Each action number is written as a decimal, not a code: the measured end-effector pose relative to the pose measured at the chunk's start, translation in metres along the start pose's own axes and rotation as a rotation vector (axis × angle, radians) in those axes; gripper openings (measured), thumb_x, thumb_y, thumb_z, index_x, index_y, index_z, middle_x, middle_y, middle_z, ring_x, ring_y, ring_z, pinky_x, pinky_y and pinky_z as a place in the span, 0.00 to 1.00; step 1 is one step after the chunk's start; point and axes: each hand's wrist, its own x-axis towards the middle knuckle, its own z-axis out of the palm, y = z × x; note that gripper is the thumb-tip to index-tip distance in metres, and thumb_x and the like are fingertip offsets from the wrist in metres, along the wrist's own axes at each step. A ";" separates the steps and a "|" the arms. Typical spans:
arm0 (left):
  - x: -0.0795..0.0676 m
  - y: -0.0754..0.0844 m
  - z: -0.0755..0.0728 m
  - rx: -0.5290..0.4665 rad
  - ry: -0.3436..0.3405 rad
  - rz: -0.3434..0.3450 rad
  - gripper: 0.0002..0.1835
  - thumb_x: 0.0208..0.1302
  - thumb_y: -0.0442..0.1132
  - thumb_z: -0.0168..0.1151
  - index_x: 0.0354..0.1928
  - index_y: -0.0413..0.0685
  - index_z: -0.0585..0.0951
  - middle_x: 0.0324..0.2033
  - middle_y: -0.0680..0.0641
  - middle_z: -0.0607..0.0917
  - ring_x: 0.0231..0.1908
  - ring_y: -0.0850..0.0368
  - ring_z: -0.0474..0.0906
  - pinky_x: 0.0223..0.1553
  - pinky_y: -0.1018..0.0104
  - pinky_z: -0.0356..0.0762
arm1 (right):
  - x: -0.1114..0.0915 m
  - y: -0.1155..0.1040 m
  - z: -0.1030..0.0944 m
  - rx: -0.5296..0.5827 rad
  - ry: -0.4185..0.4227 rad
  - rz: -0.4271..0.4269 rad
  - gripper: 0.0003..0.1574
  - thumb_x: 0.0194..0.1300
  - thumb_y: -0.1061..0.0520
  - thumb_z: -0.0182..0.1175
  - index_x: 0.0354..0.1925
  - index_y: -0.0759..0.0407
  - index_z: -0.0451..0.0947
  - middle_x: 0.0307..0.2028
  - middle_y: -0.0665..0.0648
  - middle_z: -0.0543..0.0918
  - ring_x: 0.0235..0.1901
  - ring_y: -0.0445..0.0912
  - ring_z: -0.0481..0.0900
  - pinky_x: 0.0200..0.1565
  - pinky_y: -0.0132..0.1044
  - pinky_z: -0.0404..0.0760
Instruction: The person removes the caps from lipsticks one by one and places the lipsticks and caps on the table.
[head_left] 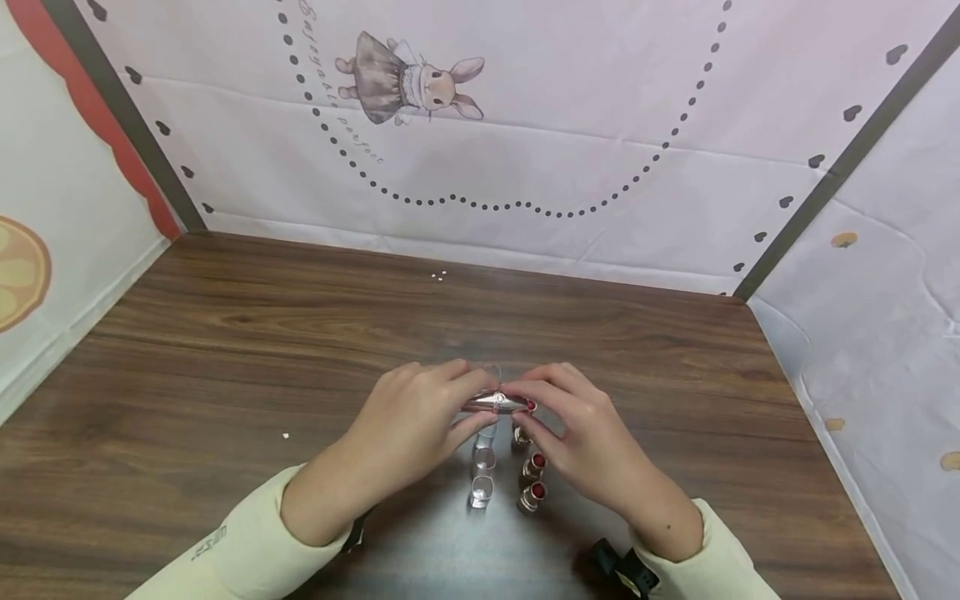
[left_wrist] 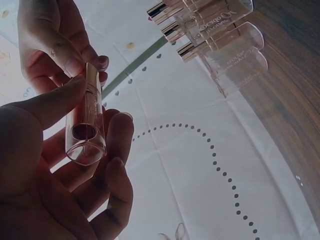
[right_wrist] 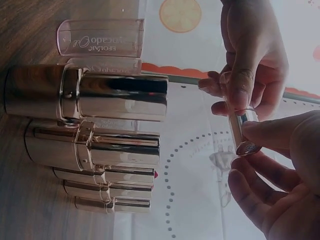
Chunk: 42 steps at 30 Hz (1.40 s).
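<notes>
Between both hands, a gold lipstick (head_left: 498,403) lies roughly level above the table. My left hand (head_left: 408,417) holds its clear cap (left_wrist: 86,152) between thumb and fingers, and the gold tube sits partly inside that cap in the left wrist view. At the other end, my right hand (head_left: 588,429) pinches the gold base (right_wrist: 246,132). Below the hands, a column of uncapped lipsticks (head_left: 533,496) with red tips stands upright. To its left runs a column of clear caps (head_left: 482,490), also upright. The hands partly cover the far ends of both columns.
A brown wood-grain table (head_left: 225,350) carries the columns near its front. A few tiny white specks (head_left: 438,275) lie toward the back, and one white bit (head_left: 286,435) lies at left. Printed cloth walls (head_left: 525,150) enclose the back and sides.
</notes>
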 end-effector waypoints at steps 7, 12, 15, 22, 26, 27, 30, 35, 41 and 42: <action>-0.001 0.000 0.000 0.009 -0.015 -0.003 0.14 0.57 0.52 0.74 0.43 0.59 0.85 0.29 0.60 0.84 0.23 0.61 0.78 0.26 0.63 0.74 | -0.003 -0.001 0.001 -0.018 -0.034 0.037 0.23 0.55 0.65 0.73 0.50 0.56 0.84 0.44 0.51 0.83 0.44 0.42 0.79 0.43 0.33 0.82; -0.001 0.000 0.001 0.010 -0.015 0.000 0.14 0.55 0.51 0.75 0.42 0.59 0.85 0.31 0.60 0.85 0.23 0.61 0.79 0.27 0.62 0.75 | -0.003 -0.002 0.001 -0.061 -0.082 0.076 0.23 0.55 0.61 0.75 0.51 0.57 0.84 0.43 0.51 0.83 0.44 0.42 0.78 0.44 0.35 0.82; -0.001 0.000 0.001 0.011 -0.010 0.004 0.14 0.55 0.52 0.75 0.41 0.59 0.85 0.32 0.60 0.85 0.24 0.61 0.80 0.28 0.62 0.75 | -0.001 -0.003 0.000 -0.085 -0.101 0.093 0.23 0.56 0.59 0.75 0.51 0.57 0.84 0.41 0.51 0.83 0.43 0.42 0.78 0.42 0.35 0.82; 0.000 -0.001 0.000 0.008 -0.015 -0.004 0.14 0.55 0.52 0.75 0.41 0.59 0.85 0.32 0.60 0.86 0.24 0.61 0.81 0.28 0.61 0.76 | -0.001 -0.004 -0.001 -0.101 -0.111 0.095 0.19 0.58 0.59 0.74 0.49 0.57 0.85 0.41 0.51 0.83 0.44 0.43 0.79 0.44 0.36 0.82; 0.000 0.000 0.000 0.006 -0.023 -0.008 0.15 0.55 0.53 0.75 0.41 0.58 0.85 0.32 0.59 0.86 0.25 0.61 0.82 0.28 0.62 0.76 | -0.001 -0.004 -0.001 -0.108 -0.113 0.101 0.18 0.58 0.58 0.73 0.48 0.58 0.85 0.41 0.52 0.83 0.44 0.43 0.79 0.44 0.37 0.82; 0.000 0.000 0.000 0.006 -0.027 -0.010 0.15 0.55 0.53 0.75 0.41 0.57 0.86 0.32 0.59 0.86 0.25 0.61 0.82 0.28 0.62 0.76 | 0.000 -0.005 -0.001 -0.109 -0.111 0.102 0.18 0.58 0.58 0.73 0.48 0.58 0.85 0.41 0.52 0.83 0.44 0.43 0.79 0.44 0.37 0.82; 0.000 0.000 0.000 0.009 -0.031 -0.016 0.14 0.55 0.52 0.75 0.41 0.58 0.86 0.32 0.59 0.86 0.24 0.61 0.82 0.28 0.62 0.76 | 0.000 -0.005 -0.001 -0.113 -0.109 0.106 0.17 0.59 0.58 0.73 0.47 0.58 0.85 0.41 0.51 0.83 0.44 0.43 0.79 0.44 0.37 0.82; -0.001 0.000 -0.001 0.009 -0.037 -0.024 0.14 0.56 0.52 0.75 0.42 0.59 0.86 0.30 0.60 0.85 0.23 0.61 0.80 0.26 0.62 0.76 | 0.000 -0.005 0.000 -0.127 -0.106 0.109 0.17 0.58 0.58 0.73 0.47 0.57 0.85 0.41 0.51 0.83 0.43 0.43 0.79 0.43 0.37 0.82; 0.000 -0.003 -0.002 0.046 -0.024 -0.044 0.14 0.56 0.52 0.74 0.41 0.57 0.85 0.32 0.57 0.87 0.23 0.57 0.82 0.26 0.61 0.77 | -0.001 -0.003 -0.002 -0.142 -0.087 0.137 0.17 0.57 0.59 0.74 0.45 0.59 0.85 0.40 0.51 0.83 0.41 0.42 0.79 0.41 0.35 0.82; 0.000 -0.003 -0.002 0.048 -0.019 -0.045 0.14 0.56 0.51 0.75 0.41 0.56 0.85 0.33 0.56 0.87 0.24 0.56 0.82 0.26 0.60 0.77 | -0.001 -0.003 -0.002 -0.142 -0.085 0.142 0.17 0.56 0.59 0.74 0.45 0.59 0.85 0.39 0.51 0.83 0.41 0.41 0.79 0.41 0.35 0.82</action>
